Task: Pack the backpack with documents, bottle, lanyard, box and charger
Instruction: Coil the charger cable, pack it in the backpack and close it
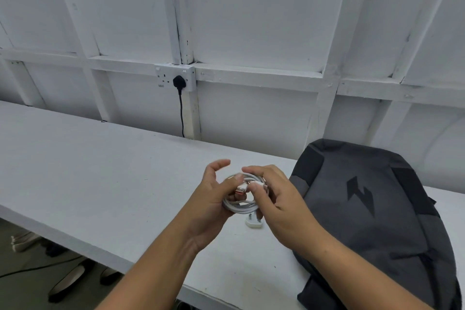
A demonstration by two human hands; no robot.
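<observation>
A coiled white charger cable [240, 205] with an orange-tipped connector is held above the table between both hands. My left hand [215, 199] cups the coil from the left, thumb on the connector. My right hand [271, 199] pinches the cable ends from the right. The white charger plug [254, 223] lies on the table just below the coil. A dark grey backpack [372, 221] with a black lightning mark lies flat on the table to the right, close to my right hand. Documents, bottle, lanyard and box are not in view.
The long white table [100, 176] runs left along a white panelled wall. A wall socket [176, 78] holds a black plug whose cable drops behind the table. Shoes [68, 282] lie on the floor under the table's front edge at the lower left.
</observation>
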